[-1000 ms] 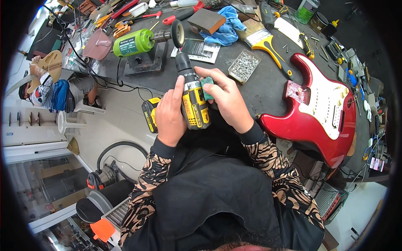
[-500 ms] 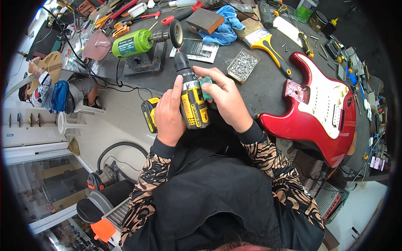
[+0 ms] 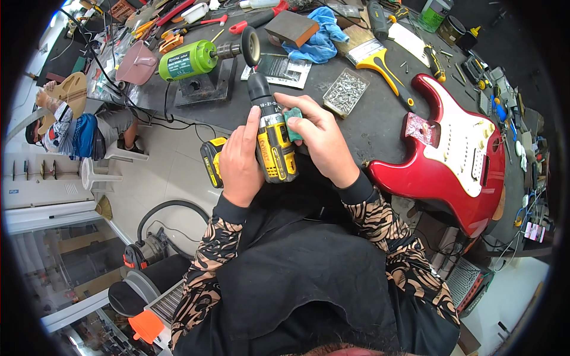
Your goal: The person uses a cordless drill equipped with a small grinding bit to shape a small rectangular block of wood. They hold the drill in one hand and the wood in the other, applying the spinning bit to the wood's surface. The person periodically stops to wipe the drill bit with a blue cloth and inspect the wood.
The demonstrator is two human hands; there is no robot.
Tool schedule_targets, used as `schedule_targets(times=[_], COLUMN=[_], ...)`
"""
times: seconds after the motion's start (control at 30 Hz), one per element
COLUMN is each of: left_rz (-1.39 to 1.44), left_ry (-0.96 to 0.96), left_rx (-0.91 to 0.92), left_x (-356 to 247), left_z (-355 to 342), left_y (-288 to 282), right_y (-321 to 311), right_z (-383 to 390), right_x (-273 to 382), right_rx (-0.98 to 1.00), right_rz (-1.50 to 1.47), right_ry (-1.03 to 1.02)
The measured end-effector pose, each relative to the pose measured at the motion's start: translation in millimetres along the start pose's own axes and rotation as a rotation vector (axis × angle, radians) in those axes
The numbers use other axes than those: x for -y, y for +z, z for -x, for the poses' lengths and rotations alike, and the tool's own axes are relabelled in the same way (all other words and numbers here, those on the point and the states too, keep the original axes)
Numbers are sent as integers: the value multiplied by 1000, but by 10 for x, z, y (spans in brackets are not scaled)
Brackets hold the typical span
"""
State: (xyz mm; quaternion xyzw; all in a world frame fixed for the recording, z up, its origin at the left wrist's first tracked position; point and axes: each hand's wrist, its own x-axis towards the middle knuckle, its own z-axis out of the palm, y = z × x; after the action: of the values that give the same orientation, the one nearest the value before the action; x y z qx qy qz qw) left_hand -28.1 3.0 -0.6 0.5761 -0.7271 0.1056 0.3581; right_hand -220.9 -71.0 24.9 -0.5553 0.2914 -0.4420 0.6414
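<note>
One yellow-and-black cordless drill (image 3: 278,155) above the lap, chuck (image 3: 258,87) pointing toward the bench (image 3: 380,135). Left hand (image 3: 240,159) clasps it from the side, fingers extended chuckward; right hand (image 3: 321,137) pinches a green pad (image 3: 292,121), index fingertip at the collar. Beyond, clear square box (image 3: 334,107) heaped with silver screws (image 3: 345,90); rightward, red guitar body (image 3: 396,178); farther, green container (image 3: 434,16), contents unclear

And on the bench (image 3: 373,132), a blue cloth (image 3: 320,40) is seen bunched against a brown block (image 3: 290,27), a yellow-handled brush (image 3: 377,61) laid nearby. Over left, a wooden guitar body (image 3: 75,90) is held by another person (image 3: 88,135)!
</note>
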Motion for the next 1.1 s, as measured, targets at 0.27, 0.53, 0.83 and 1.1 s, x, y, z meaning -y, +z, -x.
schedule_targets(times=[0.27, 0.53, 0.83, 1.1], left_rz=[-3, 2, 15, 13], left_ry=[10, 1, -3, -3], left_rx=[-2, 10, 18, 17], left_x=[8, -2, -2, 8], left_z=[-7, -18, -26, -20], left_y=[-2, -17, -28, -19], right_y=[-1, 1, 4, 3], right_z=[0, -2, 4, 1], right_x=[10, -9, 20, 15], right_rx=[6, 4, 4, 4], right_rz=[-9, -8, -18, -6], right_ry=[5, -2, 15, 10])
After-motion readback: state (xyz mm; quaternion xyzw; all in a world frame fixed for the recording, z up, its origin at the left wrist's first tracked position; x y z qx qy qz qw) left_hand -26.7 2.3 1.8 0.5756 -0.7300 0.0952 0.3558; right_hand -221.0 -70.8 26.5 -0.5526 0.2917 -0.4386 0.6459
